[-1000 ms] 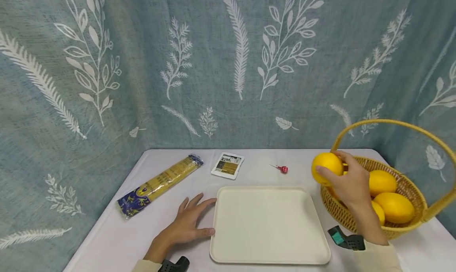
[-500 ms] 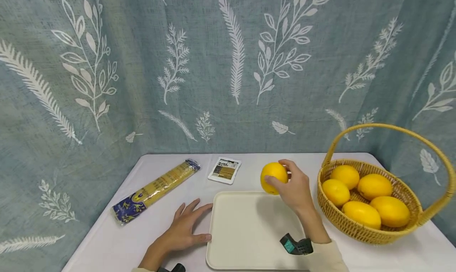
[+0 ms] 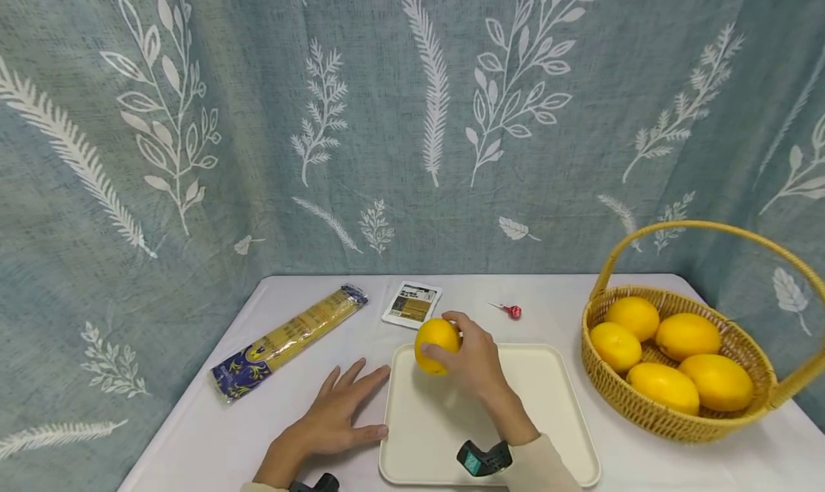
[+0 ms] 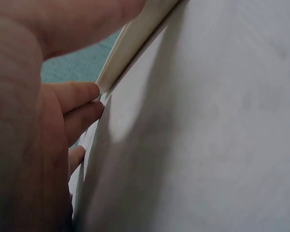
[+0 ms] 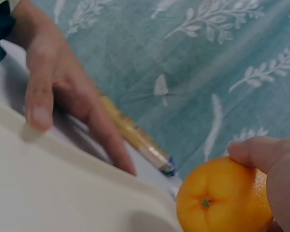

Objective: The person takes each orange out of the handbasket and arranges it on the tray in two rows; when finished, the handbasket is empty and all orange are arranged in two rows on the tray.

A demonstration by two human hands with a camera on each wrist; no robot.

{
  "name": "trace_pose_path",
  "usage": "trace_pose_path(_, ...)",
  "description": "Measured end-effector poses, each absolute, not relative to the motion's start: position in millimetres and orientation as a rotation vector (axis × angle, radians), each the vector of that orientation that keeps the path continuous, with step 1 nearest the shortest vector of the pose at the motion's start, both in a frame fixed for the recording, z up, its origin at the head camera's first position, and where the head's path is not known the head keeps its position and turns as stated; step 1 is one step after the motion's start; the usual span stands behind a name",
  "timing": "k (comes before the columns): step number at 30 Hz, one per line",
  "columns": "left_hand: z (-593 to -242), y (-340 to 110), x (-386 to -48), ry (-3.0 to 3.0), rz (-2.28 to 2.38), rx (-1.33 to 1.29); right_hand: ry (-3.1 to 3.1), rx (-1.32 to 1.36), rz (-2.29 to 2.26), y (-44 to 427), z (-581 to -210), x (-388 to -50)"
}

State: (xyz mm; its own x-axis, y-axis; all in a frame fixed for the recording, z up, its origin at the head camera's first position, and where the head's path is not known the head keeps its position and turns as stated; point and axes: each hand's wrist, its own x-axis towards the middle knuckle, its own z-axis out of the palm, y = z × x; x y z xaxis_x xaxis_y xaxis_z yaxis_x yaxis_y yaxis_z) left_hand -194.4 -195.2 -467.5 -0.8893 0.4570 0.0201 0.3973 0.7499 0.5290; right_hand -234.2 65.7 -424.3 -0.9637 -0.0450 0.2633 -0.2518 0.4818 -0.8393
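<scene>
My right hand grips an orange between thumb and fingers, above the far left part of a cream tray. The right wrist view shows the stem end of that orange, with the thumb across its top. My left hand lies spread on the white table beside the tray, its thumb and forefinger at the tray's left edge. In the left wrist view the left fingers reach to the tray's side wall.
A wicker basket with a tall handle holds several yellow-orange fruits at right. Behind the tray lie a white pouch and a red lollipop. A long packet of spaghetti lies at left. A patterned curtain hangs behind.
My right hand has carried the orange left from over the basket to above the tray's far left part. The left hand has stayed at the tray's left edge.
</scene>
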Motion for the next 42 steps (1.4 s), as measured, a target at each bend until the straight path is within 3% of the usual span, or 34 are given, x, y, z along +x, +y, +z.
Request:
trace_pose_path(18,-475,-204,-194,2.849,1.079,0.772,-2.528,0.608,1.659,49,-458,-236)
trace_pose_path(42,-477,-206,-194,2.833,1.082,0.792,-2.593,0.619,1.626,55,-458,-234)
